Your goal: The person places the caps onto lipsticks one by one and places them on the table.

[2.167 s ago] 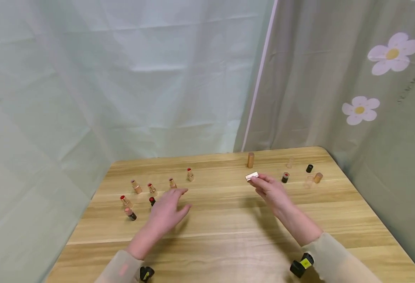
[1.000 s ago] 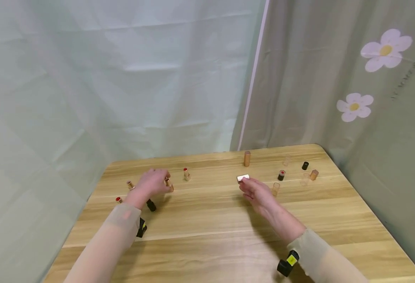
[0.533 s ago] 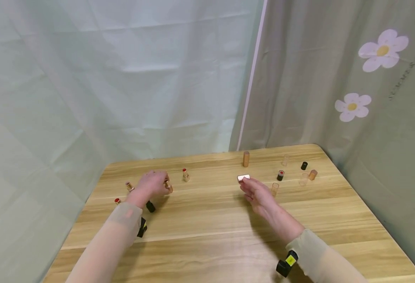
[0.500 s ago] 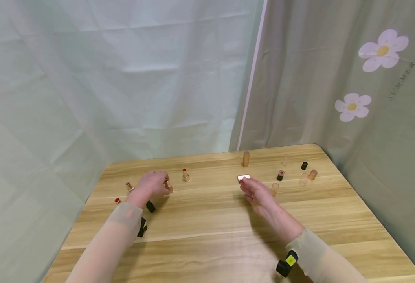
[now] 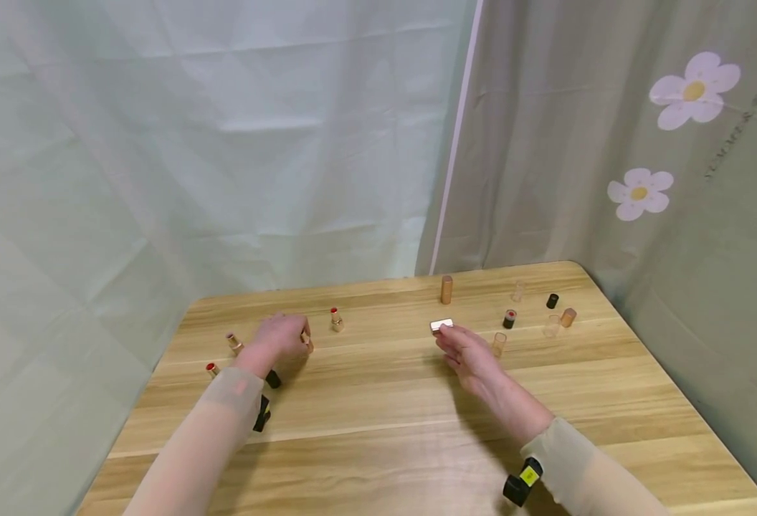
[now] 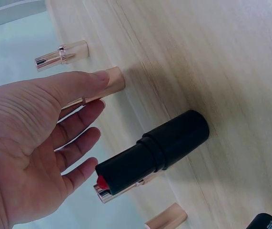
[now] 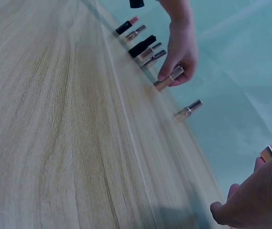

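In the head view my left hand (image 5: 280, 337) pinches a rose-gold lipstick (image 6: 114, 82) between thumb and fingers; its base appears to rest on the table. A black lipstick (image 6: 155, 150) with a red tip stands close beside that hand in the left wrist view. Another gold lipstick (image 5: 336, 319) with red tip stands to its right. My right hand (image 5: 475, 358) holds a shiny gold cap (image 5: 441, 326) by its end, above the table. More open lipsticks (image 5: 234, 344) stand around the left wrist, partly hidden by the hand and sleeve.
On the right of the wooden table (image 5: 385, 444) stand a copper-coloured cap (image 5: 446, 289), a black-based piece with a red top (image 5: 510, 319), a clear cap (image 5: 499, 344), a small black cap (image 5: 552, 301) and another copper cap (image 5: 568, 317). A curtain (image 5: 327, 179) hangs behind the back edge.
My left hand has moved left and toward the back, and its fingers have closed on the rose-gold lipstick. The right hand shifted slightly left with the cap. Little moved in the last half second.
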`<move>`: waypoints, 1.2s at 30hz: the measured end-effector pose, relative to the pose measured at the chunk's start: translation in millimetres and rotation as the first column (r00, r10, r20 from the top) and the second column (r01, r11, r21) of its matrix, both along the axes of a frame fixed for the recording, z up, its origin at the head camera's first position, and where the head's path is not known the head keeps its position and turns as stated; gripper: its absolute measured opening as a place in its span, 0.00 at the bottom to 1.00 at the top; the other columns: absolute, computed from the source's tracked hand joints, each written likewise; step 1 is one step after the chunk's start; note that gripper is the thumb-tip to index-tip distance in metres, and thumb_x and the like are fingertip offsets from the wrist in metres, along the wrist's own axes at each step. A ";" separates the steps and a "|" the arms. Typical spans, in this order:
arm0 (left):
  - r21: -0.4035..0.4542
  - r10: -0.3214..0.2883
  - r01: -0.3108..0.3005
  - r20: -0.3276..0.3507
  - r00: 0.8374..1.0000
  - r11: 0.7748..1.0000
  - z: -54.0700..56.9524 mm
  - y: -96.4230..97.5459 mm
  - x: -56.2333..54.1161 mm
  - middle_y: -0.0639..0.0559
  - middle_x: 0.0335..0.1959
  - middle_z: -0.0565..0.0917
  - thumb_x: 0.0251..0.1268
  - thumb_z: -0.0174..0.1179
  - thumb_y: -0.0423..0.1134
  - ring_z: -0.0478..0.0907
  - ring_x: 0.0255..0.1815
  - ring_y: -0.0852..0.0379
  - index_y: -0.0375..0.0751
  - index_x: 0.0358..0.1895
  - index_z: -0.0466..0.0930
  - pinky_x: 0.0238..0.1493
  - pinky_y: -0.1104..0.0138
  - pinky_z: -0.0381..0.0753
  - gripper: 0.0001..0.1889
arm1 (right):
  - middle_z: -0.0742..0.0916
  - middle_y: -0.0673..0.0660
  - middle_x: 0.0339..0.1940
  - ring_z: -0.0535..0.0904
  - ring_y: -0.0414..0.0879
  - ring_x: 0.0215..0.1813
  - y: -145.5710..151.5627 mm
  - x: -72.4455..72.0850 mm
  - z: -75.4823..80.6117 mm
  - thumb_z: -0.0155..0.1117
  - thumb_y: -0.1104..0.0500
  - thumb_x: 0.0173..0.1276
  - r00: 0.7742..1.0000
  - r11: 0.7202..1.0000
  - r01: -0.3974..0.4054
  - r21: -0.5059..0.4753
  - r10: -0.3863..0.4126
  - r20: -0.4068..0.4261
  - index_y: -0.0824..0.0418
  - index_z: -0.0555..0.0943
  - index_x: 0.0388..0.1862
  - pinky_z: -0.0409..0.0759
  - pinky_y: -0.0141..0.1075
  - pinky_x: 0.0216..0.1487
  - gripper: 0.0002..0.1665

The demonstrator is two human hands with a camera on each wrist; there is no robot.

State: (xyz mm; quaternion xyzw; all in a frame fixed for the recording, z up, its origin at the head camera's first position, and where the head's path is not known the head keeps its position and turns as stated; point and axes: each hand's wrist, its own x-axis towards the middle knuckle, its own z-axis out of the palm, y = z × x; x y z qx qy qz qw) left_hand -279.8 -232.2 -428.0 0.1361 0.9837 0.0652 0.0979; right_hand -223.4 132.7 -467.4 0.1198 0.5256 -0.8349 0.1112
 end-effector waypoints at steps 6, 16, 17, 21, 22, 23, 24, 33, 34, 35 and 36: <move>-0.016 -0.019 0.019 -0.004 1.000 1.000 7.6 11.1 3.1 0.57 0.35 0.83 0.60 0.68 0.38 0.77 0.36 0.51 0.48 0.35 0.81 0.46 0.51 0.78 0.05 | 0.87 0.48 0.40 0.75 0.53 0.61 1.6 0.5 1.6 0.63 0.59 0.76 1.000 1.000 0.010 0.004 -0.010 -0.009 0.61 0.75 0.51 0.57 0.53 0.76 0.11; -0.009 -0.163 0.163 -0.111 0.980 0.987 9.4 70.2 28.6 0.59 0.25 0.78 0.49 0.65 0.36 0.73 0.26 0.57 0.49 0.29 0.78 0.30 0.61 0.75 0.05 | 0.87 0.48 0.42 0.78 0.45 0.54 6.9 1.5 1.5 0.61 0.59 0.77 0.999 1.000 -0.003 0.006 0.003 -0.032 0.65 0.73 0.58 0.58 0.51 0.77 0.16; 0.004 -0.165 0.166 -0.106 0.981 0.986 8.2 75.7 31.8 0.59 0.24 0.78 0.50 0.65 0.37 0.73 0.26 0.57 0.49 0.28 0.77 0.30 0.61 0.75 0.06 | 0.87 0.48 0.42 0.78 0.45 0.54 7.3 1.5 1.2 0.61 0.59 0.78 0.999 1.000 -0.004 0.006 0.004 -0.035 0.65 0.73 0.58 0.58 0.51 0.77 0.16; 0.041 -0.165 0.170 -0.102 0.981 0.985 1.1 92.3 41.9 0.59 0.24 0.77 0.51 0.71 0.38 0.73 0.25 0.57 0.48 0.28 0.77 0.29 0.61 0.76 0.10 | 0.88 0.48 0.42 0.79 0.45 0.53 7.6 1.7 0.6 0.61 0.60 0.78 0.999 1.000 -0.006 0.003 0.006 -0.043 0.64 0.75 0.55 0.59 0.51 0.77 0.12; 0.043 -0.163 0.169 -0.103 0.981 0.985 -1.5 94.9 43.6 0.59 0.24 0.77 0.52 0.72 0.39 0.73 0.25 0.57 0.49 0.27 0.77 0.29 0.61 0.77 0.11 | 0.88 0.49 0.41 0.79 0.45 0.52 7.4 1.7 0.3 0.61 0.60 0.78 0.999 1.000 -0.005 0.003 0.005 -0.042 0.64 0.75 0.54 0.59 0.51 0.77 0.12; 0.046 -0.164 0.170 -0.103 0.981 0.984 -4.4 96.8 45.0 0.59 0.24 0.77 0.52 0.73 0.39 0.73 0.25 0.57 0.49 0.27 0.77 0.29 0.61 0.77 0.11 | 0.88 0.49 0.41 0.79 0.45 0.51 7.1 1.8 0.2 0.61 0.60 0.77 0.999 1.000 -0.002 0.001 0.002 -0.040 0.63 0.75 0.53 0.60 0.51 0.77 0.11; 0.048 -0.164 0.170 -0.103 0.981 0.984 -7.2 98.2 46.2 0.60 0.23 0.77 0.52 0.74 0.40 0.73 0.25 0.57 0.49 0.27 0.76 0.29 0.60 0.77 0.12 | 0.87 0.48 0.40 0.80 0.44 0.50 7.1 1.6 -0.1 0.61 0.60 0.77 0.999 1.000 0.001 0.001 -0.001 -0.038 0.63 0.75 0.52 0.60 0.51 0.76 0.10; 0.099 -0.145 0.154 -0.097 0.985 0.983 -20.7 100.1 52.4 0.59 0.24 0.77 0.52 0.72 0.39 0.72 0.29 0.54 0.48 0.29 0.79 0.31 0.60 0.76 0.09 | 0.87 0.48 0.37 0.81 0.43 0.48 5.6 1.7 -3.5 0.60 0.62 0.78 0.999 1.000 0.003 -0.009 -0.003 -0.039 0.63 0.74 0.51 0.62 0.51 0.75 0.09; 0.114 -0.139 0.150 -0.095 0.986 0.982 -21.0 100.0 53.2 0.59 0.26 0.78 0.52 0.72 0.39 0.74 0.31 0.54 0.47 0.31 0.80 0.33 0.59 0.77 0.09 | 0.87 0.48 0.37 0.81 0.43 0.47 5.5 1.9 -4.0 0.60 0.62 0.77 0.999 1.000 0.004 -0.012 -0.004 -0.039 0.63 0.74 0.51 0.62 0.51 0.76 0.08; 0.136 -0.130 0.142 -0.091 0.987 0.981 -21.9 99.5 54.3 0.58 0.29 0.80 0.51 0.73 0.40 0.75 0.33 0.53 0.46 0.34 0.82 0.35 0.58 0.78 0.10 | 0.87 0.48 0.38 0.81 0.43 0.48 5.7 2.3 -4.5 0.60 0.62 0.77 0.999 1.000 0.000 -0.013 -0.001 -0.042 0.63 0.74 0.51 0.62 0.51 0.76 0.08; 0.165 -0.121 0.134 -0.085 0.989 0.977 -23.0 98.9 55.5 0.58 0.31 0.81 0.51 0.73 0.39 0.76 0.35 0.53 0.45 0.37 0.83 0.37 0.57 0.79 0.11 | 0.87 0.48 0.38 0.81 0.43 0.48 5.7 2.7 -4.9 0.59 0.62 0.77 0.999 1.000 -0.002 -0.014 0.002 -0.041 0.63 0.74 0.51 0.62 0.51 0.76 0.08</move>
